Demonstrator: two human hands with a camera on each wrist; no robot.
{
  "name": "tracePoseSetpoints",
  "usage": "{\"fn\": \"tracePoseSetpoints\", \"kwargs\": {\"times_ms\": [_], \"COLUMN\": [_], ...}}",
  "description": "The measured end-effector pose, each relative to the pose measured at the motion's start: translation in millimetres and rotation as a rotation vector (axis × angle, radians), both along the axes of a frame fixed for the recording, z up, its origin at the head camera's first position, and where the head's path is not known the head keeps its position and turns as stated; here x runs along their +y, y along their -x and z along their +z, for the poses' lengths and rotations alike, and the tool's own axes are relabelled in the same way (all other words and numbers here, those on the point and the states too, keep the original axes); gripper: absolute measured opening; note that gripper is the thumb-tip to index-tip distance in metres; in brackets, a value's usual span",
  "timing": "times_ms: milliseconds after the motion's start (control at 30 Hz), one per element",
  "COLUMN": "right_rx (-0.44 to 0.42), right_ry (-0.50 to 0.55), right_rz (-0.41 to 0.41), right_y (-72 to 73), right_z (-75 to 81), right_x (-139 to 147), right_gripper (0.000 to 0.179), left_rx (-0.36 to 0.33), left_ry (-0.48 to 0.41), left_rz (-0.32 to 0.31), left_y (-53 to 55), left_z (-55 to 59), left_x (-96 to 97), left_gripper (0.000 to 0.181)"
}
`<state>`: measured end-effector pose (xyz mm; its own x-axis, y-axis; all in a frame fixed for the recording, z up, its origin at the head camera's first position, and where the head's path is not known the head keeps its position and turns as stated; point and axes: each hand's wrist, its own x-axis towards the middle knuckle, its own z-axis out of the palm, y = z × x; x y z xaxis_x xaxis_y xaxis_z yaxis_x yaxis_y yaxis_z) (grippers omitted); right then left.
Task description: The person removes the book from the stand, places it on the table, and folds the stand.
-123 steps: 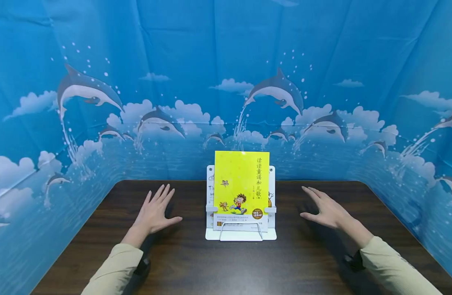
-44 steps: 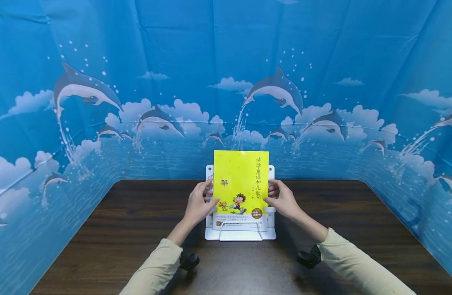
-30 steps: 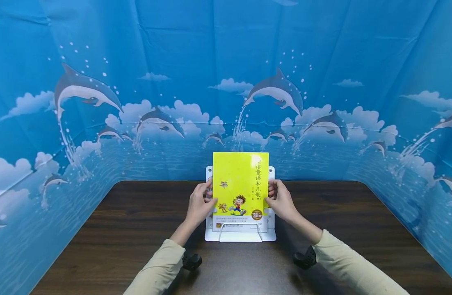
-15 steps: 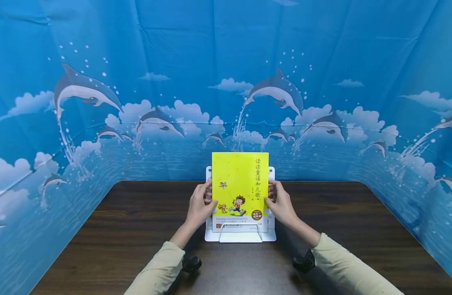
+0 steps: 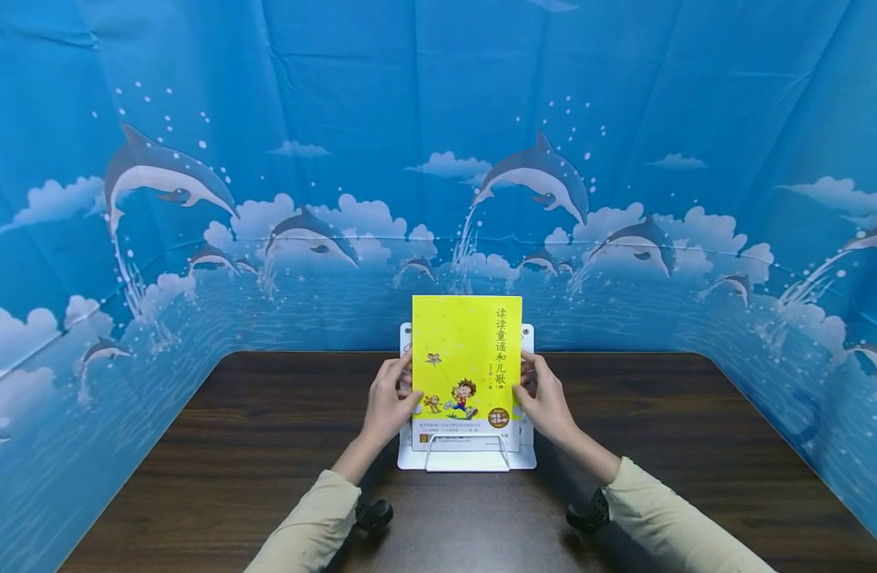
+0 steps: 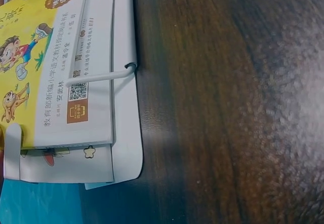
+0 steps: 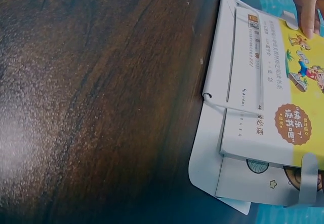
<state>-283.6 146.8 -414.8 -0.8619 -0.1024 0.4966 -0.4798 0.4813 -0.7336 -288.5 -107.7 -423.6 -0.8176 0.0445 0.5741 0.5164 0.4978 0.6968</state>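
A yellow children's book (image 5: 467, 342) stands upright on a white metal book stand (image 5: 453, 460), its cover facing me. My left hand (image 5: 387, 406) grips the book's left edge, thumb on the cover and fingers reaching behind. On the opposite edge my right hand (image 5: 549, 402) holds it the same way. Both hands' fingertips are partly hidden behind the book. In the left wrist view, the book's lower edge (image 6: 96, 112) sits behind the stand's wire holder (image 6: 109, 76). Seen from the right wrist, a side clip (image 7: 308, 178) stands by the book's edge.
A dark wooden table (image 5: 438, 529) lies under the stand. Behind it hangs a blue curtain (image 5: 381, 95) printed with dolphins and clouds. Black wrist devices (image 5: 374, 516) sit below both forearms, near the beige sleeves (image 5: 317, 517).
Both hands, spread apart over the table at first, have come inward and taken hold of the book's sides. The book has shifted very slightly left; lately the hands barely move.
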Motion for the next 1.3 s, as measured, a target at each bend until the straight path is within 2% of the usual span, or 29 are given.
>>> {"fn": "tracePoseSetpoints", "kwargs": {"times_ms": [267, 433, 700, 967, 1300], "right_rx": [0.027, 0.041, 0.041, 0.073, 0.159], "right_ry": [0.008, 0.023, 0.056, 0.066, 0.063], "right_rz": [-0.022, -0.046, -0.063, -0.043, -0.015], "right_y": [1.1, 3.4, 5.4, 8.3, 9.3], "right_z": [2.6, 8.0, 19.6, 31.8, 49.1], "right_x": [-2.0, -4.9, -9.0, -8.7, -4.5], "right_gripper": [0.054, 0.054, 0.053, 0.052, 0.053], "left_rx": [-0.011, 0.017, 0.065, 0.096, 0.179], "left_ry": [-0.024, -0.034, -0.011, -0.01, -0.012], "left_rz": [0.005, 0.015, 0.025, 0.037, 0.04], "left_y": [0.2, 1.0, 5.1, 7.5, 9.6], "left_z": [2.8, 8.1, 23.2, 37.4, 53.9], "left_x": [-0.4, -0.1, -0.4, 1.1, 5.3], "left_gripper": [0.068, 0.068, 0.067, 0.068, 0.066]}}
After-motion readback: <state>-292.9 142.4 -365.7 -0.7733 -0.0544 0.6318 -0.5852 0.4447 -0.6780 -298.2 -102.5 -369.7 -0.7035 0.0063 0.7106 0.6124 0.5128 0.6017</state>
